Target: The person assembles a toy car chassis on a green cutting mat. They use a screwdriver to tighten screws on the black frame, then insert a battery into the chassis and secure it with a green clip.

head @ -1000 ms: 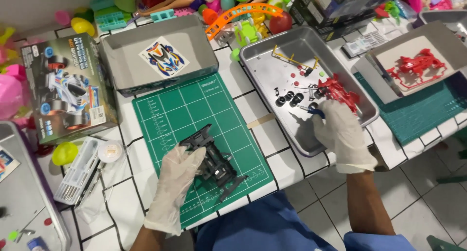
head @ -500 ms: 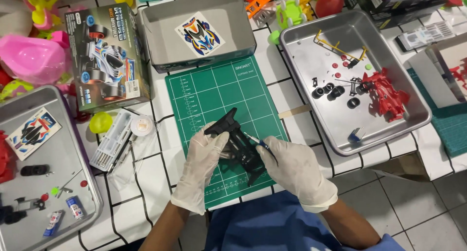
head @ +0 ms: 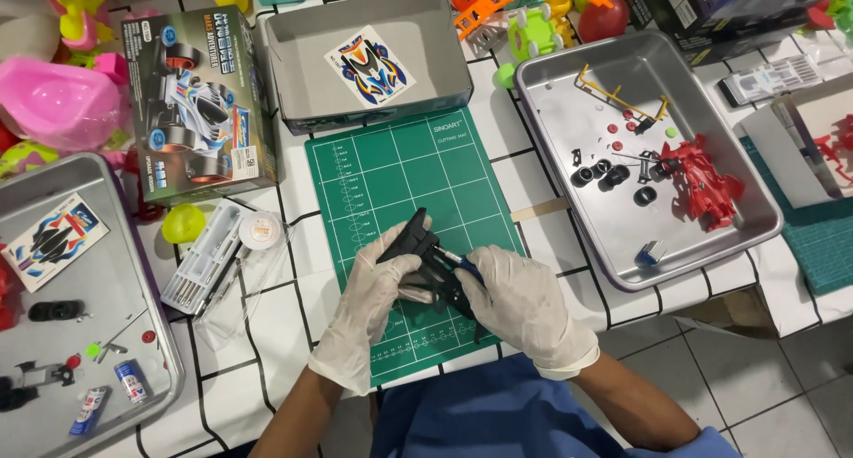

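Observation:
Both my hands wear white gloves and meet over the green cutting mat. My left hand grips a black toy car chassis from its left side. My right hand pinches a small tool with a metal shaft whose tip touches the chassis; the handle is mostly hidden by the fingers. The lower part of the chassis is covered by both hands.
A metal tray at right holds red car parts, black wheels and a yellow sprue. An open grey box with a sticker sheet sits beyond the mat, a kit box at left. A screwdriver case and another tray lie at left.
My right hand came from the tray at right to the chassis and now holds a tool against it. My left hand has stayed on the chassis throughout.

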